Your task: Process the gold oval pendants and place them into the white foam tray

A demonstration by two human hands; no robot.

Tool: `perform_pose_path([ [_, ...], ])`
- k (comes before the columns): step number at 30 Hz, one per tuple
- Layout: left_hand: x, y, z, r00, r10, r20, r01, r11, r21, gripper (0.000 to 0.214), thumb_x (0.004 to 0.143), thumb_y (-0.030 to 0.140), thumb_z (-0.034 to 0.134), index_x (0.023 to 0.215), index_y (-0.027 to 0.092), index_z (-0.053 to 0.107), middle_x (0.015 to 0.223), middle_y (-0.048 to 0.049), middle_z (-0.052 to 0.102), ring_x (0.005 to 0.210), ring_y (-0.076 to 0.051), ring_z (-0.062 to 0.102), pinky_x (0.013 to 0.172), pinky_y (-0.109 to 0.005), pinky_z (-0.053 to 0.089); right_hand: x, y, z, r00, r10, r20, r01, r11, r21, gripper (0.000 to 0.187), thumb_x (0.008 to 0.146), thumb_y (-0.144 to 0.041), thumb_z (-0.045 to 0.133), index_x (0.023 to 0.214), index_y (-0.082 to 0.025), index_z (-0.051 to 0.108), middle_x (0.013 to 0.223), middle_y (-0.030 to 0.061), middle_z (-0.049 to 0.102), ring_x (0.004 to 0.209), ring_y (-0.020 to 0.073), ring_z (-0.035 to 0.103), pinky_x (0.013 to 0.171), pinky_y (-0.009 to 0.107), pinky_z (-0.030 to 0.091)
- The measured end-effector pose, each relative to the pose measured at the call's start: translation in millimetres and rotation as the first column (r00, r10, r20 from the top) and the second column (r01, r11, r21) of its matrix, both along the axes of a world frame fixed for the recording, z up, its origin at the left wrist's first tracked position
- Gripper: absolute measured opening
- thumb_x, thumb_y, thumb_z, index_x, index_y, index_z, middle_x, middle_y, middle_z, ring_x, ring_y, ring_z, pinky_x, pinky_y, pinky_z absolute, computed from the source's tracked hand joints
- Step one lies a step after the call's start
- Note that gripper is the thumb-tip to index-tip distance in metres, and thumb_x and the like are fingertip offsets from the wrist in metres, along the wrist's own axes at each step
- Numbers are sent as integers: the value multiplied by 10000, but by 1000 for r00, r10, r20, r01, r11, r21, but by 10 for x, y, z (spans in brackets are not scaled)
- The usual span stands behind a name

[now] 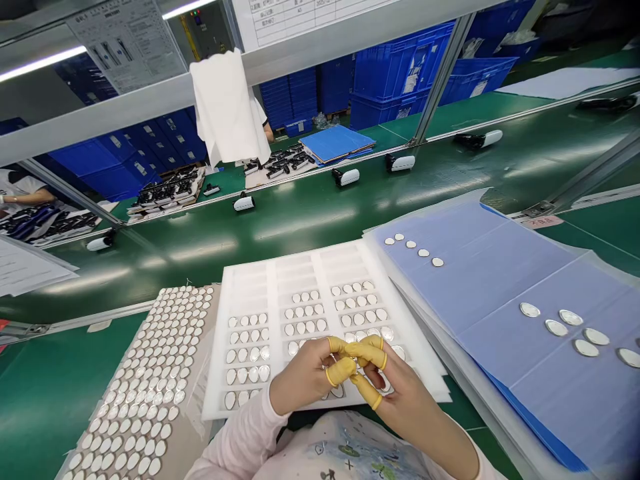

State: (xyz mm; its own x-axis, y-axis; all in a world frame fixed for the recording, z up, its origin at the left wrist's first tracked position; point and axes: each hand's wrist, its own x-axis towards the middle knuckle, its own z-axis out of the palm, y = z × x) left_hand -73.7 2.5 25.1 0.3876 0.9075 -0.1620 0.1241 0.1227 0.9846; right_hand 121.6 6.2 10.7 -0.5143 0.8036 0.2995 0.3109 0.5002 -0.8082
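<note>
My left hand (306,375) and my right hand (400,393) meet over the near edge of a white foam tray (280,273). Both wear yellow finger cots, and their fingertips are pinched together on something too small to make out. The tray's slots hold several round silvery discs (305,312); its far rows are bare. Left of the tray lies a sheet (145,393) covered with many white round discs. To the right, a blue plastic sheet (500,280) carries a few discs at its far end and several shiny discs (570,327) at its right.
A green conveyor belt (300,220) runs behind the tray, carrying small black-and-white devices (346,177). A white cloth (227,107) hangs from the overhead rail. Blue crates are stacked beyond. Another person's arm (25,195) works at the far left. Papers lie at the left edge.
</note>
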Motion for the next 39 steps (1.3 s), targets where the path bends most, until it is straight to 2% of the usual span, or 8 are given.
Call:
perform_pose_path([
  [6, 2, -2, 61, 998, 1, 58, 0, 1000, -21, 366, 904, 471, 652, 1059, 139, 666, 925, -65, 656, 824, -155, 610, 731, -278, 509, 21, 55, 35, 997, 54, -49, -54, 998, 11, 364, 969, -138, 561, 1272, -339, 527, 896, 1, 516, 713, 158, 540, 649, 302, 517],
  [8, -5, -2, 46, 987, 9, 158, 0, 998, -57, 370, 890, 462, 681, 1090, 152, 653, 966, -69, 650, 825, -153, 623, 752, -295, 528, 49, 75, 35, 994, 60, -86, -57, 998, 37, 397, 976, -124, 555, 1300, -350, 522, 955, 17, 543, 746, 158, 562, 672, 305, 524],
  [12, -22, -9, -35, 885, -11, 465, 48, 997, -68, 374, 850, 409, 759, 1121, 191, 620, 995, -62, 660, 847, -151, 656, 792, -310, 549, 108, 88, 21, 973, 27, -228, -17, 999, 43, 376, 964, -135, 594, 1259, -366, 555, 995, 32, 593, 836, 182, 602, 717, 316, 541],
  [15, -16, -28, -101, 814, -35, 580, 46, 999, -5, 377, 831, 359, 791, 1120, 204, 604, 985, -58, 674, 865, -159, 680, 797, -314, 559, 107, 69, 2, 919, -13, -394, 7, 1000, -15, 287, 943, -215, 663, 1190, -349, 602, 918, 29, 607, 822, 195, 596, 701, 319, 556],
  [21, 34, -64, -190, 791, -13, 611, -26, 998, 55, 455, 750, 348, 863, 1079, 202, 585, 974, -49, 676, 849, -171, 691, 773, -324, 568, -2, -18, -8, 803, -144, -578, 100, 989, -107, 202, 889, -297, 745, 1079, -317, 677, 879, 44, 632, 793, 189, 628, 676, 293, 584],
  [27, 49, -58, -173, 727, -93, 681, -25, 987, 161, 393, 813, 184, 809, 1148, 245, 612, 1085, -36, 673, 930, -145, 687, 829, -302, 561, -79, -76, 5, 725, -140, -674, 30, 985, -172, 259, 895, -218, 735, 1117, -341, 685, 921, 36, 620, 784, 158, 649, 625, 236, 590],
  [33, 43, -69, -157, 747, -98, 658, -38, 981, 189, 389, 827, 183, 793, 1161, 265, 612, 1084, -33, 663, 916, -150, 681, 831, -317, 560, -98, -102, -62, 714, -134, -687, 35, 987, -156, 332, 892, -154, 726, 1161, -342, 675, 959, 35, 623, 821, 155, 666, 686, 249, 610],
  [39, 10, -85, -153, 732, -116, 671, -36, 977, 208, 384, 865, 147, 749, 1206, 262, 616, 1115, -41, 651, 970, -137, 663, 875, -299, 548, -101, -115, -142, 723, -157, -673, 59, 984, -166, 348, 875, -129, 736, 1152, -330, 675, 963, 36, 636, 836, 158, 656, 730, 259, 604],
])
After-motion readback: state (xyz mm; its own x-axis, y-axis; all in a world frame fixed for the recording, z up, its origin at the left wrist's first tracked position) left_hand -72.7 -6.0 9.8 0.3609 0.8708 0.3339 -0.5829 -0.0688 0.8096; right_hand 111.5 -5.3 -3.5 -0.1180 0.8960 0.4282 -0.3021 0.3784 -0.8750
